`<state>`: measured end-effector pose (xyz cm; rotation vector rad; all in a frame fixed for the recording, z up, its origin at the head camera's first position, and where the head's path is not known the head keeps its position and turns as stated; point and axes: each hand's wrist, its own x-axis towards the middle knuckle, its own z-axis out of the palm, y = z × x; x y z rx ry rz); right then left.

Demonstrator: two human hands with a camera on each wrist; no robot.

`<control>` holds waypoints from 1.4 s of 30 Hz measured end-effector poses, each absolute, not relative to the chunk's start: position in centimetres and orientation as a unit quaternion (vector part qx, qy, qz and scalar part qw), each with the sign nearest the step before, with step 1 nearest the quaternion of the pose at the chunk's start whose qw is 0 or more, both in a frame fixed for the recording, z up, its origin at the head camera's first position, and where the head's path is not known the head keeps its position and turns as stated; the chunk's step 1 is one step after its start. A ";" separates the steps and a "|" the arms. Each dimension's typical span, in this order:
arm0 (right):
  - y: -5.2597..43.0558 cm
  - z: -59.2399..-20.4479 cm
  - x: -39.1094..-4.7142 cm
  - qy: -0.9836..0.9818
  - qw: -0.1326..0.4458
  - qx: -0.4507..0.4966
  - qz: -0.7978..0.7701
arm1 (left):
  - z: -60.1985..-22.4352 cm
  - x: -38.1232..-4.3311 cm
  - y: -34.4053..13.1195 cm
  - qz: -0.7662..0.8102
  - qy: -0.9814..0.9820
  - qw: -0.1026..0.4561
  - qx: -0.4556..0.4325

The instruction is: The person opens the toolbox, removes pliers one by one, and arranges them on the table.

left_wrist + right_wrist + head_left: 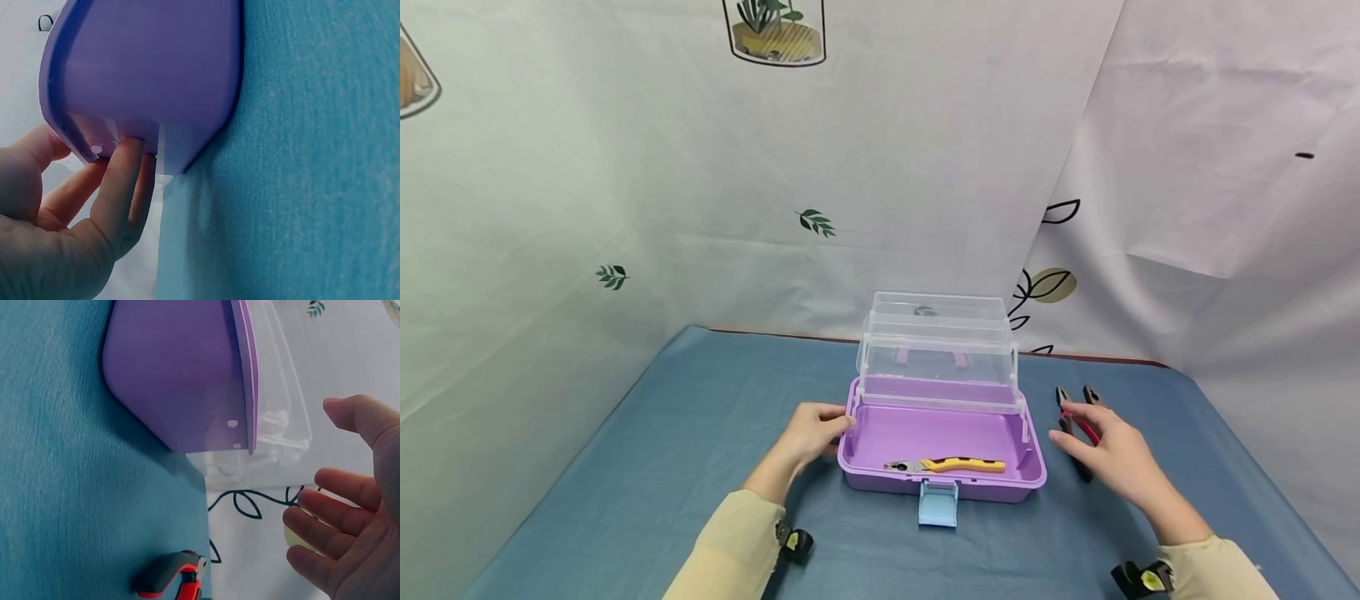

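Note:
A purple toolbox (pixel 887 483) stands on the table with its clear lid (pixel 936 329) raised. Inside, along the front wall, lie combination pliers (pixel 964 464) with yellow-and-black handles. My left hand (pixel 808 432) grips the box's left rim; in the left wrist view its fingers (pixel 119 181) press the outer side wall and the thumb is at the rim. To the right of the box, my right hand (pixel 1116 457) is held above pliers with red-and-black handles (pixel 165 575), fingers spread and holding nothing. Another pair's dark jaws (pixel 1092 395) show beyond the hand, which hides its handles.
A light blue latch (pixel 937 504) hangs down at the front of the box. Blue cloth (pixel 722 392) covers the table. White patterned curtains (pixel 925 167) enclose the back and sides. Each wrist wears a small black camera (pixel 796 543).

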<state>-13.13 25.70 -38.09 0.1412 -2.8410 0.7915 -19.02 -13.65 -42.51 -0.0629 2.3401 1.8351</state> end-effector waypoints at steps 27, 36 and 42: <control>22.8 -37.8 -13.5 -0.948 0.092 0.121 0.281 | -42.6 -19.1 -13.7 0.610 0.787 0.085 -0.021; 21.5 -37.6 -13.6 -0.937 0.081 0.156 0.303 | -42.6 -19.1 -13.6 0.611 0.787 0.083 -0.023; 20.8 -37.8 -13.8 -0.933 0.062 0.173 0.308 | -42.7 -19.3 -13.7 0.610 0.788 0.087 -0.024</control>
